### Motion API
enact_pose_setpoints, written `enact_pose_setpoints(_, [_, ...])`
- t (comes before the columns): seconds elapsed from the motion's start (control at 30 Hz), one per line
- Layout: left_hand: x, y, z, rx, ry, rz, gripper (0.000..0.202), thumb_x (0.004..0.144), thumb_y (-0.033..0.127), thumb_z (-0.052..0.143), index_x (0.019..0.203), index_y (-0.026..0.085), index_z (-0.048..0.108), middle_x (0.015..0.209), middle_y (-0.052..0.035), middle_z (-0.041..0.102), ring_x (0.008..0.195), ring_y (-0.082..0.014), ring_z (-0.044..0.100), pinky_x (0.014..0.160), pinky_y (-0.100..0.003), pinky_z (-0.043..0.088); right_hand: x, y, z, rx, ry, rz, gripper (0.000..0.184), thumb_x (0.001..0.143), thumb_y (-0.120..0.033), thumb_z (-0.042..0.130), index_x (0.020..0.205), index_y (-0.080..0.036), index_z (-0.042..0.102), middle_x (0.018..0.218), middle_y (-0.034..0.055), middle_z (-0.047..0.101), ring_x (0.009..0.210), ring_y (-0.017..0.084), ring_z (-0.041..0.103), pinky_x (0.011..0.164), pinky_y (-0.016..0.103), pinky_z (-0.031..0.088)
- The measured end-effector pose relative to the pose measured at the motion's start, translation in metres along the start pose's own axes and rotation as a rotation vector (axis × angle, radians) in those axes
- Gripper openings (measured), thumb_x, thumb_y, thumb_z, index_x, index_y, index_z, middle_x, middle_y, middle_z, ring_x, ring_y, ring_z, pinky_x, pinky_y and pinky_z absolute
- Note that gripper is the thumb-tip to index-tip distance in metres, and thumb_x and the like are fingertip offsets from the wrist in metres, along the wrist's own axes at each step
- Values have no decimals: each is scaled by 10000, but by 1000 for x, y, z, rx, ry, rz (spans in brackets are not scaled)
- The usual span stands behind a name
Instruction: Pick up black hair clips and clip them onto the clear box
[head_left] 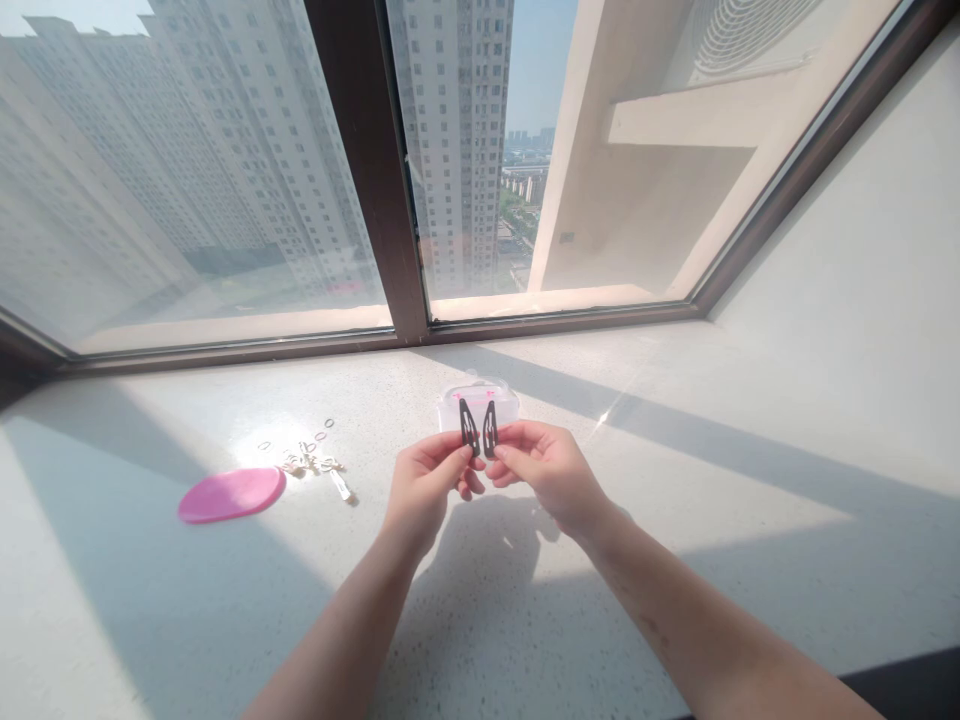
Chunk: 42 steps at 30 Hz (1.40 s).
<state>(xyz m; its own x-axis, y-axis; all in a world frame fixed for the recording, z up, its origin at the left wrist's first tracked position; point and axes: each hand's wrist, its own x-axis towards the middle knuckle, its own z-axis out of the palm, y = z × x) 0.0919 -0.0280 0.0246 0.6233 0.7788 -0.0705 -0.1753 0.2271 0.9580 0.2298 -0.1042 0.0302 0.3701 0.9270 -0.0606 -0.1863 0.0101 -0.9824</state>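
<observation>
Two dark snap hair clips are held up side by side, points upward, above the pale speckled sill (480,640). My left hand (430,480) pinches the left hair clip (469,425) between thumb and fingers. The right hair clip (490,428) is pinched the same way by my right hand (551,468). A narrow gap separates the clips. Just behind them stands a clear plastic box (480,388) with pink parts, its lower portion hidden by my hands and the clips.
To the left lies a flat pink oval piece (232,495). Beside it is a small pile of pale hair ties and clips (306,460), with a white clip (340,486) at its edge. A brown window frame (409,320) bounds the sill at the back.
</observation>
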Motion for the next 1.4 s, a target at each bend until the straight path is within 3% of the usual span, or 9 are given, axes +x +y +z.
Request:
enact_pose_setpoints(0.2, [1, 1, -1, -130, 6, -18, 137, 805, 262, 642, 829, 127, 646, 608, -9, 575, 490, -93, 510, 475, -210, 341, 1, 1, 0, 108, -4, 50, 178, 714, -241, 701, 847, -123, 704, 692, 45, 674, 577, 134, 611, 556, 270, 515])
enact_pose_setpoints(0.4, [-2, 6, -2, -635, -265, -313, 163, 800, 194, 546, 660, 162, 468, 540, 51, 374, 389, -47, 316, 430, -197, 251, 0, 4, -4, 640, -262, 301, 139, 679, -139, 615, 790, -116, 696, 611, -5, 503, 466, 59, 363, 405, 174, 315])
enact_pose_setpoints(0.57, [-7, 7, 0, -769, -341, -383, 172, 762, 152, 534, 636, 172, 418, 513, 63, 297, 370, -48, 265, 411, -193, 207, -3, 3, -4, 761, -375, 360, 115, 687, -109, 587, 762, -107, 675, 619, -15, 433, 474, 54, 282, 397, 139, 285])
enact_pose_setpoints(0.7, [-6, 9, -3, -702, -318, -357, 202, 791, 199, 546, 633, 170, 423, 523, 65, 307, 372, -41, 263, 408, -189, 212, -2, 2, -6, 763, -343, 362, 101, 710, -118, 588, 770, -120, 670, 647, -13, 440, 485, 61, 322, 390, 143, 315])
enact_pose_setpoints(0.77, [-3, 11, -5, -608, -245, -312, 206, 808, 245, 570, 649, 161, 469, 528, 65, 343, 371, -31, 260, 402, -185, 205, 0, 2, -7, 738, -311, 363, 122, 704, -109, 605, 804, -117, 674, 666, -6, 477, 497, 58, 374, 398, 143, 342])
enact_pose_setpoints(0.9, [3, 14, -10, -199, 154, -65, 167, 776, 285, 672, 749, 126, 631, 548, 31, 508, 415, -32, 380, 410, -172, 238, 5, 2, -7, 575, -53, 320, 157, 710, -110, 666, 864, -128, 691, 732, 28, 602, 574, 76, 533, 495, 170, 464])
enact_pose_setpoints(0.97, [5, 15, -10, -22, 277, 22, 208, 739, 306, 714, 802, 110, 687, 593, -13, 601, 462, -58, 468, 425, -181, 292, 6, 2, -5, 476, 76, 278, 135, 704, -134, 706, 838, -138, 689, 759, 41, 650, 621, 99, 596, 590, 212, 522])
enact_pose_setpoints(1.13, [3, 9, -5, 76, 209, 6, 256, 716, 315, 724, 847, 94, 726, 664, -73, 678, 502, -99, 550, 447, -210, 371, 3, 5, 0, 338, 95, 132, 198, 664, -190, 774, 825, -136, 673, 770, 49, 697, 697, 157, 675, 724, 308, 560])
enact_pose_setpoints(1.4, [1, 3, -3, 21, 132, -47, 193, 755, 258, 683, 836, 87, 723, 691, -92, 698, 501, -105, 580, 446, -198, 387, -1, 5, 1, 184, 105, 108, 221, 691, -266, 754, 832, -128, 654, 678, 33, 687, 617, 155, 666, 614, 283, 550])
